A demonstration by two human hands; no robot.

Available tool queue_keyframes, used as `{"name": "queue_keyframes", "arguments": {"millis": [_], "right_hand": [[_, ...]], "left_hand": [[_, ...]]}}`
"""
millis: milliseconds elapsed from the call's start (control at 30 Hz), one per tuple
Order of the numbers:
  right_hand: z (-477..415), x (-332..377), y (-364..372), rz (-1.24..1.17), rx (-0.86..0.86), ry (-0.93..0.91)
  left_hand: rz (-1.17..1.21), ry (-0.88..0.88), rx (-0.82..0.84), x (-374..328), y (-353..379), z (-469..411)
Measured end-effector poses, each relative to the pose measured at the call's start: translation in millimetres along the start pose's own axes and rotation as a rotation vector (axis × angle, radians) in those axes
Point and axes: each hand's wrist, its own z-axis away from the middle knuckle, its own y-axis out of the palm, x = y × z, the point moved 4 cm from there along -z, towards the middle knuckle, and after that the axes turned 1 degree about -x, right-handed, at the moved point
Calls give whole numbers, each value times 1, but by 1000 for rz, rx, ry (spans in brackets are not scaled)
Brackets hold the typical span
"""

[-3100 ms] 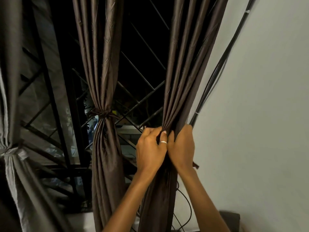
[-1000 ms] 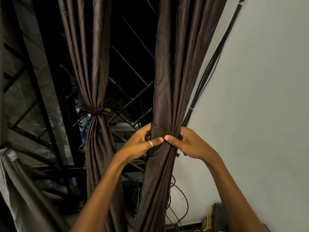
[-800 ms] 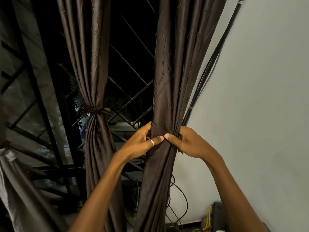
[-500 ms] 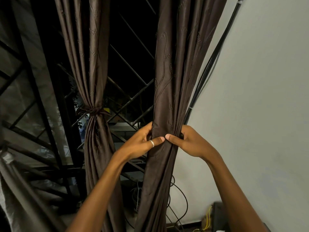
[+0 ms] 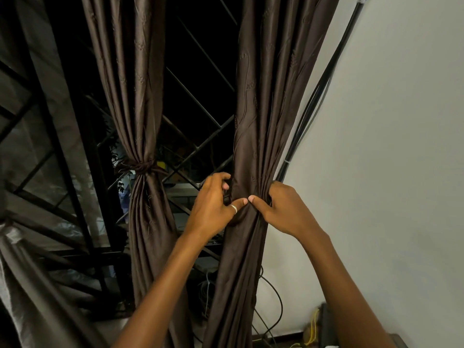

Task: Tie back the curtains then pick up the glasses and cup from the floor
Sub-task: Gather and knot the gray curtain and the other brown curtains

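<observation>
Window grille (image 5: 200, 136): dark metal, diagonal bars crossing, with night-black behind.
Foliage (image 5: 114, 151): a few leaves showed through the bars at left.
Wall (image 5: 389, 146): plain white, filled the right side.
Black cables (image 5: 313, 101): a bundle ran down the wall's left edge, bound by a white tie (image 5: 287, 162).
Looped cable (image 5: 277, 305): black, hung low against the wall.
Yellow wires (image 5: 312, 327): lay tangled at bottom right, beside a dark box (image 5: 329, 325).
</observation>
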Motion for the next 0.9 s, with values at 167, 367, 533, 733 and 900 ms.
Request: {"name": "queue_keyframes", "arguments": {"millis": [167, 367, 533, 733, 900], "right_hand": [[11, 9, 11, 112, -201, 152], [19, 8, 22, 33, -304, 256], [24, 11, 25, -30, -307, 217], [32, 8, 14, -557, -207, 316], [45, -1, 9, -788, -193, 355]], "left_hand": [[-4, 52, -198, -12, 13, 17], [164, 161, -78, -15, 21, 27], [147, 77, 82, -24, 20, 22], [63, -4, 94, -21, 14, 15], [3, -39, 138, -19, 16, 13]]}}
